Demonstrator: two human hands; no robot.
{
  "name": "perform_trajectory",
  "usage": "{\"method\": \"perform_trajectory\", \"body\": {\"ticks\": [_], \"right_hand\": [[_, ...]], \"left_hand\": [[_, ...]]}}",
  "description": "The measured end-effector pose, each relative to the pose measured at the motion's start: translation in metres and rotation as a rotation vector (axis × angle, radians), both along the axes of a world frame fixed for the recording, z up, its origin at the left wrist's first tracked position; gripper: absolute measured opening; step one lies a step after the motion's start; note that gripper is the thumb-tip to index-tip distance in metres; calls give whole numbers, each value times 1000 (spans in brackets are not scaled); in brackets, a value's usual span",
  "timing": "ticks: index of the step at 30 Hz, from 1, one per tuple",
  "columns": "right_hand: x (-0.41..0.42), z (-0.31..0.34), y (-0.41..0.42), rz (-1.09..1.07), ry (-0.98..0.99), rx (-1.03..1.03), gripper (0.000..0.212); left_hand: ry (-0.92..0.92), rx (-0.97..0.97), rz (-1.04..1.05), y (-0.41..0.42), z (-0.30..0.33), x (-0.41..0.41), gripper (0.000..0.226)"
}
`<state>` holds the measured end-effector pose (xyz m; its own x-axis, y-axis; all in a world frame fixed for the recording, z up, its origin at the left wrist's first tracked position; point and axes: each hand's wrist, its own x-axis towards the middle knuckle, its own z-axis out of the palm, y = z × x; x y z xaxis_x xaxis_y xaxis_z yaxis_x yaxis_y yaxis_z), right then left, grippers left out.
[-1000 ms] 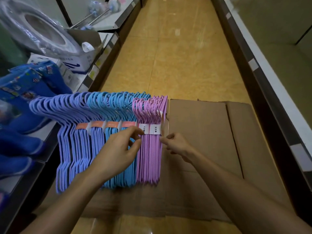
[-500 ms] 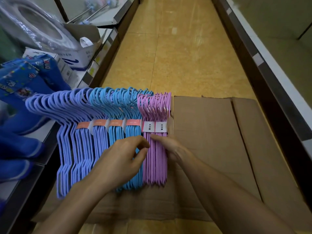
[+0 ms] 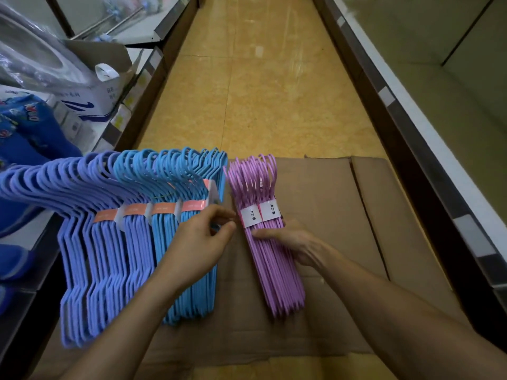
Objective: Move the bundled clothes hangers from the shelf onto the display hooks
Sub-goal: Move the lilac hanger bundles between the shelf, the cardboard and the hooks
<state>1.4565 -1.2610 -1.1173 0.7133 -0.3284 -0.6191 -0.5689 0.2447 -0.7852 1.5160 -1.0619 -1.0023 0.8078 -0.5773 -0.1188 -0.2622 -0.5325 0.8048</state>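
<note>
Two pink hanger bundles (image 3: 270,250) with white labels lie tilted on the flattened cardboard (image 3: 343,215), held in the curled fingers of the right hand (image 3: 290,242). Left of them lie about four sky-blue and periwinkle bundles (image 3: 131,242) with orange bands, and the left hand (image 3: 200,242), over the nearest blue bundle, pinches thumb to fingertips; whether it grips anything I cannot tell. Left of all the bundles stands one shelf (image 3: 30,237) of blue goods, the cardboard covers a yellow tiled aisle floor (image 3: 260,91), and right of it runs another shelf edge (image 3: 439,160).
</note>
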Motion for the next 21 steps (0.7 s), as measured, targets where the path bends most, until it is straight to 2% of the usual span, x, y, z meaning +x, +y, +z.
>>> {"method": "perform_trajectory", "body": {"ticks": [4,9,11,13,17,21], "right_hand": [[-35,8,-18,94,52,-32,47],[-66,13,-35,246,122,-134,52],[-73,13,-40,277,142,-191,59],[-79,14,-42,278,141,-236,52],[-87,12,-42,255,125,-270,45],[-93,1,-33,225,184,-384,78]], "left_hand": [[368,-284,189,-32,0,-4,61],[581,-437,264,-66,-11,-8,104],[764,-515,338,-78,-12,-12,91],[891,-567,393,-86,-10,-17,71],[931,-541,475,-92,-15,-18,47],[954,-515,492,-93,-17,-19,41]]}}
